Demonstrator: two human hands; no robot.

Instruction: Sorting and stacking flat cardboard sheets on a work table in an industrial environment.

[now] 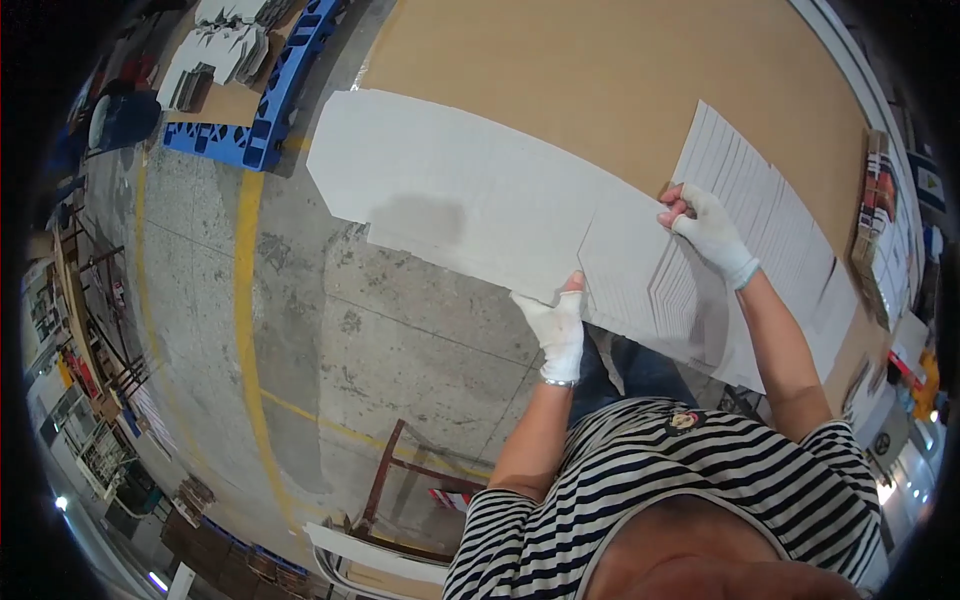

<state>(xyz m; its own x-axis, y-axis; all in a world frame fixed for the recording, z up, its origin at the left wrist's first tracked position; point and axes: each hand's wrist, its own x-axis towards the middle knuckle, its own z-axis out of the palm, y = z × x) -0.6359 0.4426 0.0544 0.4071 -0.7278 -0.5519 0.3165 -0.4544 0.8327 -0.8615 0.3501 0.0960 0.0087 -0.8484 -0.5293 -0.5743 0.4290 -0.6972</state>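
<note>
Centre frame: left hand [556, 332] pinches white sheet [450, 175] by lower edge; right hand [712, 234], fingers curled, grip unclear; uneven pull could crease it.

A desk [560, 60] spanned the upper middle and right of the frame. Lying across it, a long cardboard sheet [450, 180] reached leftward, its left end in front of the floor [400, 330]. Right of that, overlapping sheets [770, 220] were fanned toward the right. The left hand [555, 325] was at the long sheet's lower edge, near frame centre; the right hand [715, 230] was above and right, over the fanned sheets. A pallet [262, 130] sat on the floor, upper left, with cut pieces [225, 50] piled on it. A metal frame [385, 480] stood lower centre, left of the wearer's shirt [640, 450].
</note>
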